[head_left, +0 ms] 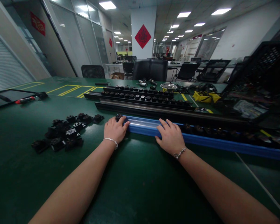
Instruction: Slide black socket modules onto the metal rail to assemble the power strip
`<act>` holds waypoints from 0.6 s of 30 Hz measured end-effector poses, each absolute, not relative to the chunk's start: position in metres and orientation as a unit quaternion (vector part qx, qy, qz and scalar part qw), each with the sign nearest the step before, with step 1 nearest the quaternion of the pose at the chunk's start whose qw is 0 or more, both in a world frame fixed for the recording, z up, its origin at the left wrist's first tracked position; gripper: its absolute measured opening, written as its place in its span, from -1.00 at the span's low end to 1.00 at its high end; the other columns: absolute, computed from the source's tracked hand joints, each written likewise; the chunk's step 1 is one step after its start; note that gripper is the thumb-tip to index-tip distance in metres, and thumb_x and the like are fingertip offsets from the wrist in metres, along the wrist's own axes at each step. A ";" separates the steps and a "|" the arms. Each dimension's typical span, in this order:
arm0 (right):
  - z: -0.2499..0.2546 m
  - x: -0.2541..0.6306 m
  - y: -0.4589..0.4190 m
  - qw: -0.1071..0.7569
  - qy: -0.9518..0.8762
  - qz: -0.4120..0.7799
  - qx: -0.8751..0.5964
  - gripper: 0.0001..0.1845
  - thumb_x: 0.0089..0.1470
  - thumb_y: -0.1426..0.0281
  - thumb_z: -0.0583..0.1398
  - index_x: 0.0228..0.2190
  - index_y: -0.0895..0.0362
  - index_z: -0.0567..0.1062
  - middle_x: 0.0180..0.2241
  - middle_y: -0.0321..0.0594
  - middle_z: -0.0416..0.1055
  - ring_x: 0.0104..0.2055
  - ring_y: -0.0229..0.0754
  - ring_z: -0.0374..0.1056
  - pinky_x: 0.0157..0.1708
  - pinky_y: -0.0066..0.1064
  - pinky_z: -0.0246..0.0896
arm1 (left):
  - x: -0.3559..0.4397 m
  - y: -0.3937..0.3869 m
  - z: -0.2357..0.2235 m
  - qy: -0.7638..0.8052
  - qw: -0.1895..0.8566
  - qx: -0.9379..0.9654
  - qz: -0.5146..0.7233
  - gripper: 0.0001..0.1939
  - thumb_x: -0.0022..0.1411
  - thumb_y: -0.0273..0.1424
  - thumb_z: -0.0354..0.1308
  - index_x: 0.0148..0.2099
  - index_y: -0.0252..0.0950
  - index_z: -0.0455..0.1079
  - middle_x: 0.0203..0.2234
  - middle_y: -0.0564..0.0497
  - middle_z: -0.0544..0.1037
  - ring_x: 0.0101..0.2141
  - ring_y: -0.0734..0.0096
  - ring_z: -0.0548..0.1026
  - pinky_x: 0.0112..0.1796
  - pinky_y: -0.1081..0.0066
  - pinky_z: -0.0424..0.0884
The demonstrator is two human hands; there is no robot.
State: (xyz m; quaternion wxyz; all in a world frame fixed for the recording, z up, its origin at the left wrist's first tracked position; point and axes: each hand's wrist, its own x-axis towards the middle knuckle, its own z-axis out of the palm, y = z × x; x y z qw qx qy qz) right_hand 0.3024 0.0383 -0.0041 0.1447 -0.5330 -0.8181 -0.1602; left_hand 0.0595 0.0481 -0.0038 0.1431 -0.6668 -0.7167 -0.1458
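A long blue rail (pixel 142 126) lies across the green table in front of me. My left hand (pixel 114 130) is closed around a small black socket-like module (pixel 118 117) at the rail's left end; the fingers hide most of it. Farther right, my right hand (pixel 171 137) grips the rail, thumb on the near side and fingers over the top. Beyond that hand, several black modules (pixel 208 130) sit in a row in the rail's channel. To the left, a loose pile of similar black modules (pixel 71 132) lies on the table.
Behind the blue rail run a black rail (pixel 154 109) and further black rails filled with modules (pixel 140 97). A tablet (pixel 9 96) and a red-and-black tool (pixel 25 100) lie at left. A yellow object (pixel 206 97) and a dark perforated crate (pixel 259 77) stand at right.
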 end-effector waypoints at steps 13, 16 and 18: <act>-0.003 0.303 0.038 0.144 -0.819 -0.157 -0.533 -0.67 0.00 0.28 0.14 -0.17 0.11 0.45 0.17 -0.08 0.19 0.17 0.13 0.08 0.05 -0.06 0.00 | 0.033 0.057 -0.003 -0.785 0.084 -0.585 -0.186 -0.42 0.30 -0.05 -0.40 0.13 -0.10 0.27 -0.09 -0.23 0.37 -0.08 0.05 0.39 -0.13 0.13 0.33; -0.003 0.303 0.038 0.143 -0.818 -0.158 -0.533 -0.67 0.00 0.27 0.14 -0.18 0.11 0.45 0.17 -0.09 0.19 0.17 0.13 0.07 0.05 -0.06 0.00 | 0.021 0.061 -0.002 -0.811 0.067 -0.550 -0.187 -0.40 0.29 -0.05 -0.43 0.14 -0.13 0.25 -0.09 -0.27 0.38 -0.07 0.02 0.40 -0.11 0.10 0.31; -0.003 0.303 0.038 0.144 -0.819 -0.158 -0.532 -0.66 0.00 0.27 0.14 -0.17 0.11 0.44 0.18 -0.08 0.19 0.17 0.13 0.07 0.06 -0.06 0.00 | 0.012 0.064 -0.003 -0.825 0.040 -0.535 -0.175 -0.39 0.29 -0.05 -0.43 0.12 -0.16 0.27 -0.10 -0.29 0.41 -0.06 -0.01 0.39 -0.09 0.06 0.29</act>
